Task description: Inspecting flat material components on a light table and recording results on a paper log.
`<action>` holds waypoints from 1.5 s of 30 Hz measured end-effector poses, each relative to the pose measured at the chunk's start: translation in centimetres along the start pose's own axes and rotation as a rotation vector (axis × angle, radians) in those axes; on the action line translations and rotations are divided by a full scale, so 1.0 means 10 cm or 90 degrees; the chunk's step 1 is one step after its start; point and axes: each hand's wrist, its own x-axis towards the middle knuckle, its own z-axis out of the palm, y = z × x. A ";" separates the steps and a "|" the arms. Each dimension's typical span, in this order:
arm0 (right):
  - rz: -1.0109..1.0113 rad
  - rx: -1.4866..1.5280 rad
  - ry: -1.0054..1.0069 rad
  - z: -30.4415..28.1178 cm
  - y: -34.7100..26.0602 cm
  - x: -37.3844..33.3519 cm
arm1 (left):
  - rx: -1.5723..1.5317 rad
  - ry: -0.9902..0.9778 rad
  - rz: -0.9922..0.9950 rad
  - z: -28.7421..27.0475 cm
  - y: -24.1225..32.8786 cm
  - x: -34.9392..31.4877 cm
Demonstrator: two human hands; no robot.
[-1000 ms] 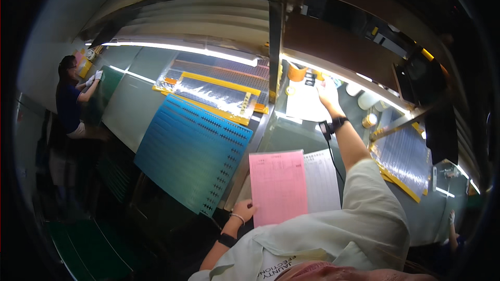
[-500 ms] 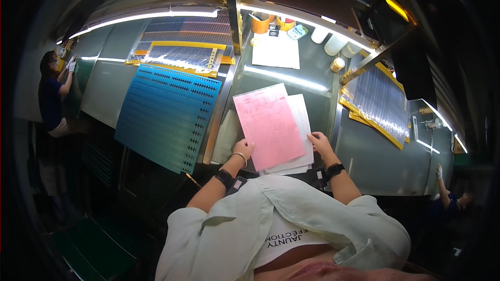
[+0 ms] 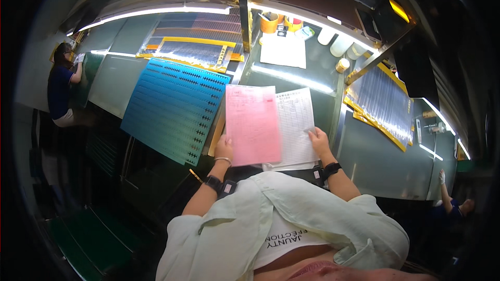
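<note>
My left hand (image 3: 224, 148) pinches the left edge of a pink printed form (image 3: 253, 125), likely in a clear sleeve judging by its shine. White printed sheets (image 3: 296, 125) stand beside it on the right, their right edge gripped by my right hand (image 3: 319, 140). The pink form overlaps the left side of the white sheets, and both are held in front of my chest above the bench edge. Fingers behind the papers are hidden. A large blue-green perforated panel (image 3: 174, 109) lies just left of my left hand.
A white sheet (image 3: 284, 52) lies at the bench's back, near orange tape rolls (image 3: 269, 23) and white bottles (image 3: 341, 47). Yellow-edged film sheets (image 3: 383, 104) lie to the right, others (image 3: 192, 54) to the left. One person (image 3: 62, 86) works far left, another (image 3: 450, 203) far right.
The pink form has shifted left and straightened, uncovering more of the white sheets. My left hand has moved left with it; my right hand has moved slightly right.
</note>
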 end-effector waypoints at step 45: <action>-0.719 -0.697 -0.090 -0.73 -3.41 2.60 | -0.336 0.518 -0.268 -1.08 -1.54 -0.24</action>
